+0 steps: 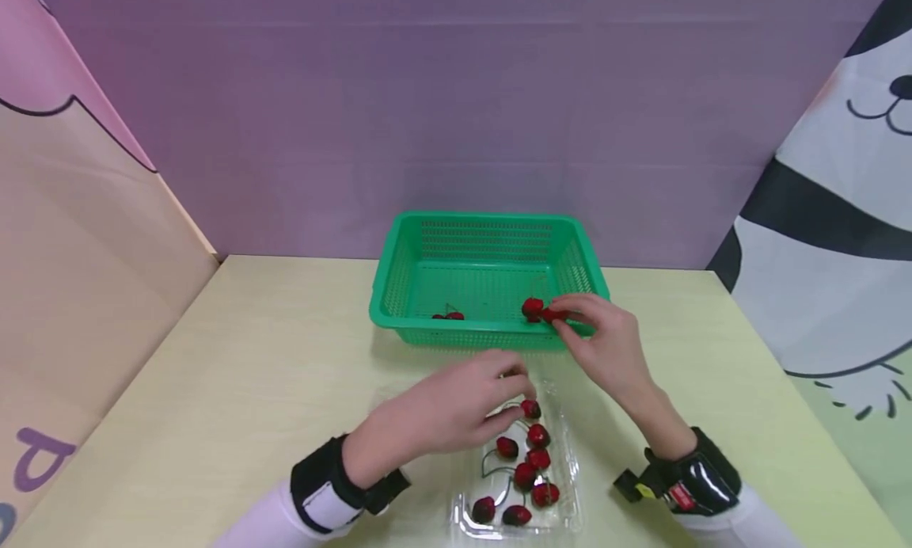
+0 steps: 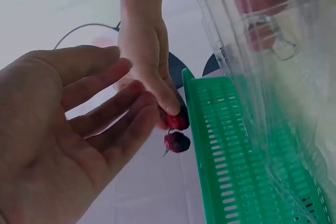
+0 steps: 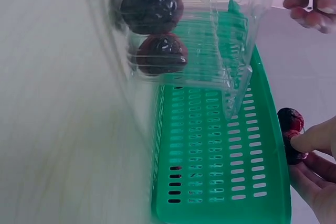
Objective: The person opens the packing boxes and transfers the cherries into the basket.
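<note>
My right hand (image 1: pixel 609 348) pinches red cherries (image 1: pixel 533 307) between thumb and fingers, over the right front rim of a green plastic basket (image 1: pixel 492 326). In the left wrist view, a dark red cherry (image 2: pixel 177 141) hangs just beyond its fingertips. My left hand (image 1: pixel 449 405) hovers above a clear plastic box (image 1: pixel 572 492), palm facing inward and fingers loosely bent. Nothing shows in its grasp in the left wrist view. Several cherries (image 1: pixel 525 476) with thin stems lie in the box, one close to the left fingertips.
Inside the basket, a few cherries (image 1: pixel 454 316) sit near the front left wall, partly hidden by it. Basket and box stand on a pale wooden table (image 1: pixel 285 358). Behind it rises a purple backdrop (image 1: pixel 456 120), with printed panels at both sides.
</note>
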The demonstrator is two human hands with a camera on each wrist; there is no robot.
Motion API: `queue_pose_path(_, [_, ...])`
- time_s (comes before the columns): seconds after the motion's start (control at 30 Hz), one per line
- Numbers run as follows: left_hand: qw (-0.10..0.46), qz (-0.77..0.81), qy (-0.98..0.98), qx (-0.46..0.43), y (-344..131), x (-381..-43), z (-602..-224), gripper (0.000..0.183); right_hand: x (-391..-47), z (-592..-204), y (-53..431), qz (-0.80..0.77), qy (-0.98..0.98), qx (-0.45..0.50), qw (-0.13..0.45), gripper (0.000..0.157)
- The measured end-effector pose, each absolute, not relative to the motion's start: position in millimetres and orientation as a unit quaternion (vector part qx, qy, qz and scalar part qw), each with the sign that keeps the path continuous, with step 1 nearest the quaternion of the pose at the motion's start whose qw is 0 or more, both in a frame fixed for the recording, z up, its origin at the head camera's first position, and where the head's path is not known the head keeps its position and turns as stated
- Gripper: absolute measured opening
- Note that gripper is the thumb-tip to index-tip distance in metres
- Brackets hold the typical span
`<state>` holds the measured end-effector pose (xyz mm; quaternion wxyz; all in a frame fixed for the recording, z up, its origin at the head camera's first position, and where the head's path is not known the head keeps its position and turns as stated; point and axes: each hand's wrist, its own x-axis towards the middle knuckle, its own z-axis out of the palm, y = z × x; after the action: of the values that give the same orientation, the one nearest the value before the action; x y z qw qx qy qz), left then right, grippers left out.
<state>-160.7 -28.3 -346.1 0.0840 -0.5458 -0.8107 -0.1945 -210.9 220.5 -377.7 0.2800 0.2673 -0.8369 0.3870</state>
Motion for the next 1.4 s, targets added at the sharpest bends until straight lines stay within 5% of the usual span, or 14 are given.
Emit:
queue_pose_path(0.57, [-0.06, -0.028, -0.859, -0.507, -10.4, -146.7, -355.0, 0.026, -218.0, -380.6, 224.8, 0.349, -0.853, 0.248, 0.298, 0.023])
queue_pose_path(1.4, [-0.072, 0.08, -0.85, -0.516, 2.1, -140.9, -365.8, 0.019, -218.9, -383.7, 227.8, 0.373, -0.846, 0.246, 0.291, 0.017])
